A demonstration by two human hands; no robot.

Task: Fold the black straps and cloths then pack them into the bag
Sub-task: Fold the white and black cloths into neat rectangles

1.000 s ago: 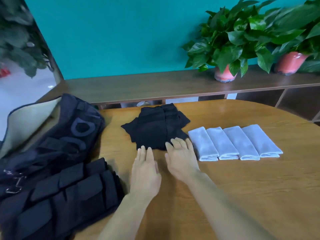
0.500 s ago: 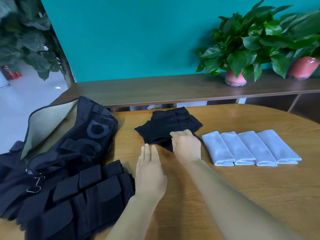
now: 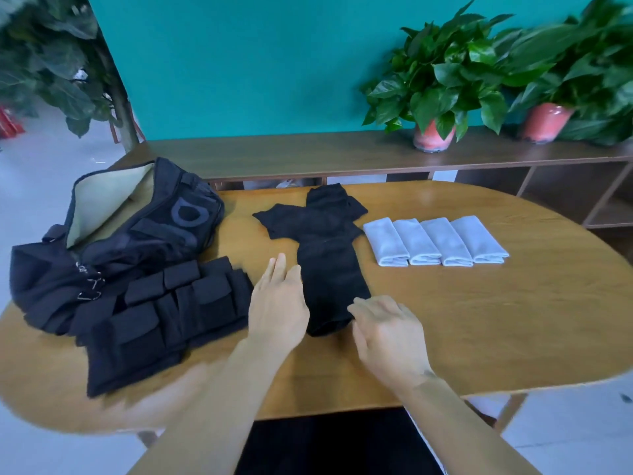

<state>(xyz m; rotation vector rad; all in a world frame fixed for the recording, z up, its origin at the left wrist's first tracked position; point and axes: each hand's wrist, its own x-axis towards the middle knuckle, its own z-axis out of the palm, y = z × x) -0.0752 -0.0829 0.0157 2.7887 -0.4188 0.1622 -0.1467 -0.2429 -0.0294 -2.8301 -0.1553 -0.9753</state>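
Black cloth [image 3: 325, 265] lies in the middle of the wooden worktop [image 3: 479, 320], its far part spread wide and a narrower length running toward the near edge. The left hand [image 3: 277, 303] lies flat beside the left edge of that near length, fingers straight and close together, empty. The right hand [image 3: 387, 332] is at the cloth's near right corner with fingers loosely bent; the view is blurred there, so I cannot tell whether it pinches the fabric or only touches it. The two hands sit apart, one on each side of the cloth. On the left of the worktop the black bag [image 3: 137, 234] stands unzipped, showing a pale lining, and just in front of it, nearer the person, the black straps [image 3: 161, 313] lie in a row of padded sections. To the right of the cloth four folded white towels [image 3: 435, 241] sit side by side. On a brown shelf [image 3: 308, 152] at the far side, against a teal wall, stand two potted plants [image 3: 442, 84].
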